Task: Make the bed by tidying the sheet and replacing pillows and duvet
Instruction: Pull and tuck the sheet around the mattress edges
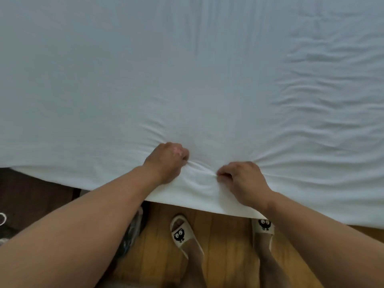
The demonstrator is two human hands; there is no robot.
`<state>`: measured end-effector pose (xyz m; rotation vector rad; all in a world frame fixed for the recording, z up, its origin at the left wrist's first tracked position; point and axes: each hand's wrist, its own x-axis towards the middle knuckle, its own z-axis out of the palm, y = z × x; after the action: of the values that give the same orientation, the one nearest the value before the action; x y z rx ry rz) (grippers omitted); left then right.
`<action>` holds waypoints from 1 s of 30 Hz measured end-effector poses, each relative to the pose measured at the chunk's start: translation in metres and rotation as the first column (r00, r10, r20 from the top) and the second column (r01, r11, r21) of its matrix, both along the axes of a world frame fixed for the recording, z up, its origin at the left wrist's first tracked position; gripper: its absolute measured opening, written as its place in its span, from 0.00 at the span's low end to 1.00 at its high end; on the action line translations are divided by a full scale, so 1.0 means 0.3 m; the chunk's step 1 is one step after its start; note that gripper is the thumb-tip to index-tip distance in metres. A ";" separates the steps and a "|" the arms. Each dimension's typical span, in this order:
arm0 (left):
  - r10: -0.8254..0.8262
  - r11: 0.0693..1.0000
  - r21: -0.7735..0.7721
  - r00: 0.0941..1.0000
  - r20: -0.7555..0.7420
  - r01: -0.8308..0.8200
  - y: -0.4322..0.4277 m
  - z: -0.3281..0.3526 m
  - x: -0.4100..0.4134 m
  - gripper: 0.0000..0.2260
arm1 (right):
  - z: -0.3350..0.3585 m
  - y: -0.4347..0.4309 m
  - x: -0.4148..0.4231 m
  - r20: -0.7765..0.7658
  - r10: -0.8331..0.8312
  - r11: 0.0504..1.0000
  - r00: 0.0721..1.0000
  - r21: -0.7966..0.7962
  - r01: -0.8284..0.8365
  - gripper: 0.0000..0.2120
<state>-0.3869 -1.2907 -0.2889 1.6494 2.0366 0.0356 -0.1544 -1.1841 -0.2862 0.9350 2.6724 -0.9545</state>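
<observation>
The white sheet [187,69] covers the bed from the left border of the view to the right, its near edge running left to right and overhanging the wooden floor [224,246], where the person's two slippers [179,231] stand just below that edge. The left hand [167,161] and right hand [242,181] sit close together at the near edge, each with fingers clenched on a pinch of sheet. Creases fan out from both grips; the right portion is rippled, the left smooth.
</observation>
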 end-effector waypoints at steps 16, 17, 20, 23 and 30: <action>0.062 0.978 0.205 0.996 -0.070 -0.047 -0.418 0.069 -0.443 0.26 | 0.060 -0.270 -0.444 -0.047 0.117 0.991 0.992 0.064 -0.114 0.22; 0.085 0.972 0.228 0.990 -0.108 -0.058 -0.443 0.068 -0.489 0.26 | 0.052 -0.293 -0.507 -0.042 0.120 0.991 0.992 0.060 -0.117 0.21; 0.195 0.956 0.246 0.972 -0.131 -0.158 -0.478 0.053 -0.554 0.27 | 0.004 -0.343 -0.624 -0.024 0.105 0.988 0.994 0.118 -0.102 0.10; 0.249 0.936 0.283 0.961 -0.120 -0.208 -0.461 0.000 -0.558 0.16 | -0.046 -0.352 -0.658 0.002 0.070 0.981 0.998 0.180 -0.069 0.09; 0.237 0.970 0.087 0.963 -0.129 -0.227 -0.402 -0.022 -0.589 0.04 | -0.038 -0.321 -0.699 0.078 0.138 0.984 0.987 0.107 -0.145 0.09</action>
<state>-0.5637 -1.4115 -0.2956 1.4817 2.3516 0.0782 -0.3640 -1.2804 -0.2976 0.7707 2.7138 -0.7346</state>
